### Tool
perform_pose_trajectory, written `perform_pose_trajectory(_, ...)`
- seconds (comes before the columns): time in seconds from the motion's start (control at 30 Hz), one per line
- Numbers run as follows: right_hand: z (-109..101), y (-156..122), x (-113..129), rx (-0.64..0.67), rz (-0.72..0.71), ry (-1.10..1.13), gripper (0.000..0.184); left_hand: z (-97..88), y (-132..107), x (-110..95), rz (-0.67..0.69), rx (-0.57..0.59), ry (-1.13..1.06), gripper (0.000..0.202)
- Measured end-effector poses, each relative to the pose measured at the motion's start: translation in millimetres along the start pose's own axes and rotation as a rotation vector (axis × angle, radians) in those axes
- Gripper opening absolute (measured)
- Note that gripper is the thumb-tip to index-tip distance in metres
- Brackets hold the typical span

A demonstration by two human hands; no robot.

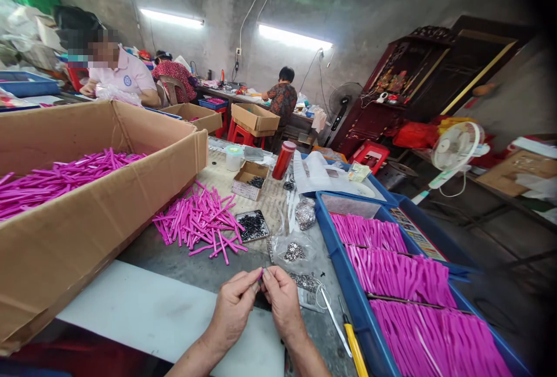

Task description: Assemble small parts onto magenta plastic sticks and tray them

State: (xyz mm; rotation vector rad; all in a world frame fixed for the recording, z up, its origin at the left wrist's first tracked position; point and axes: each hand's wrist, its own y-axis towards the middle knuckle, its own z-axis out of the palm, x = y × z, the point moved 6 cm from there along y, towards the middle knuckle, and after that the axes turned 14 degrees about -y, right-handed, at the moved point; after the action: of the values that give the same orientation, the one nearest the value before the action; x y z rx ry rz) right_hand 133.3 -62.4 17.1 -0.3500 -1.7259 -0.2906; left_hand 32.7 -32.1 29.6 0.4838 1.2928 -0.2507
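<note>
Across a grey workbench [143, 251], a brown cardboard box [143, 174] holds loose magenta strips [82, 174]; a long blue plastic tray [346, 293] holds three rows, near a printed sheet [418, 235] too small to read. The left hand [232, 307] and right hand [285, 304] pinch a small magenta piece [261, 273] between closed fingertips, its long axis hidden.

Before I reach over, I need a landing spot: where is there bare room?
Bare: the white board between the big box and left hand, and the grey strip between board and pink pile. Crowded: ahead, with black pins; rightward, with metal rings, yellow tool and blue tray.
</note>
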Motion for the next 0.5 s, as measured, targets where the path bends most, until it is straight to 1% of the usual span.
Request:
perform_pose_trajectory(0.27, 0.0, -1.2, -0.1, 0.008, -0.005, -0.006, 0.031, 1.6, -0.2, -5.6, 0.014, 0.002, 0.025, 0.027)
perform_pose_trajectory(0.5, 0.9, -1.4, -0.3, 0.012, 0.020, 0.010, 0.036, 3.1, -0.5, -6.1, -0.003, 0.016, 0.004, 0.028)
